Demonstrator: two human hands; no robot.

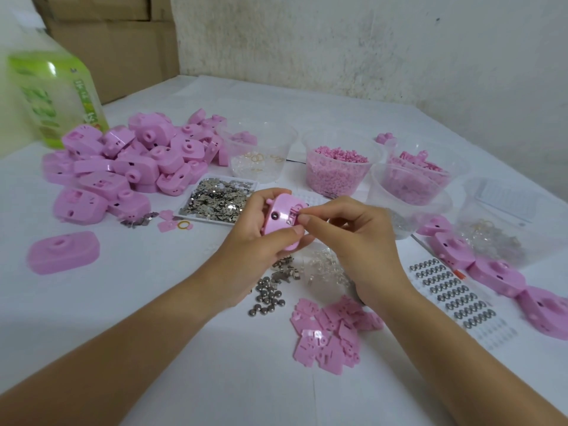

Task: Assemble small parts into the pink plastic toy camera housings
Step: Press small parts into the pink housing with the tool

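My left hand grips a pink toy camera housing above the middle of the table, its open underside turned toward me. My right hand pinches a small part at the housing's compartment with thumb and forefinger; the part itself is mostly hidden by the fingertips. A pile of pink housings lies at the left, and one more housing sits alone nearer me. Round metal button cells and small metal clips lie under my hands. Flat pink covers are heaped by my right wrist.
A tray of metal contacts sits behind my hands. Clear cups hold rings, pink pellets and pink parts. A sheet of button cells and more housings lie right. A green bottle stands far left.
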